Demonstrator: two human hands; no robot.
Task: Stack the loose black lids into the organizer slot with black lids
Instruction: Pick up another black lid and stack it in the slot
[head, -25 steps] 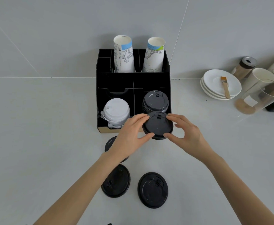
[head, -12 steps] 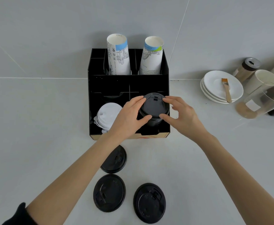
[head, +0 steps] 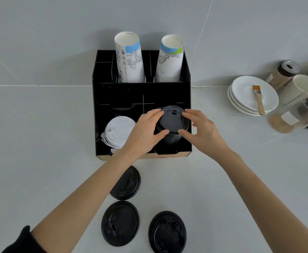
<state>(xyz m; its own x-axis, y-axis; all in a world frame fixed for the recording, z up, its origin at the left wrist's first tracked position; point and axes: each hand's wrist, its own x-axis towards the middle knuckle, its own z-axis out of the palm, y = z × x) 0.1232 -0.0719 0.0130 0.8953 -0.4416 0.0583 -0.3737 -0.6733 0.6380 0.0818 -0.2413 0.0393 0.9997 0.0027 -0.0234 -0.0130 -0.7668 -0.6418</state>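
- Resting at the top of the black lid stack (head: pixel 171 131) in the organizer (head: pixel 142 95), front right slot: one black lid (head: pixel 172 119), round, matte, domed, with a small rectangular sip tab near its far edge.
- Pinching that lid from both sides: left hand (head: pixel 145 133) with thumb on the near rim and fingers curling round the far left edge; right hand (head: pixel 202 133) mirroring it on the right, thumb at the near rim, fingers at the far right edge.
- Lying flat on the worktop (head: pixel 40 161) in front of the organizer: three loose black lids, one nearest the organizer (head: pixel 126 182) partly under the left forearm, one at lower left (head: pixel 120 223), one at lower right (head: pixel 167 232); moulded hinge tabs are showing on each, and raised lettering on the lower right one is too small to read.
- Sitting in the front left slot: a stack of white lids (head: pixel 117 131), just beside the left hand.
- Standing in the rear slots: two tall stacks of paper cups (head: pixel 129 59), printed with line drawings and blue bands; the small print is not legible.
- Showing along the organizer's front base: a tan edge with red marks, unreadable.
- Standing well apart at the right: stacked white saucers (head: pixel 240 99) carrying a small brush (head: pixel 258 101), a lidded shaker (head: pixel 284 73), and a clear container (head: pixel 295 114) bearing a blank white label.
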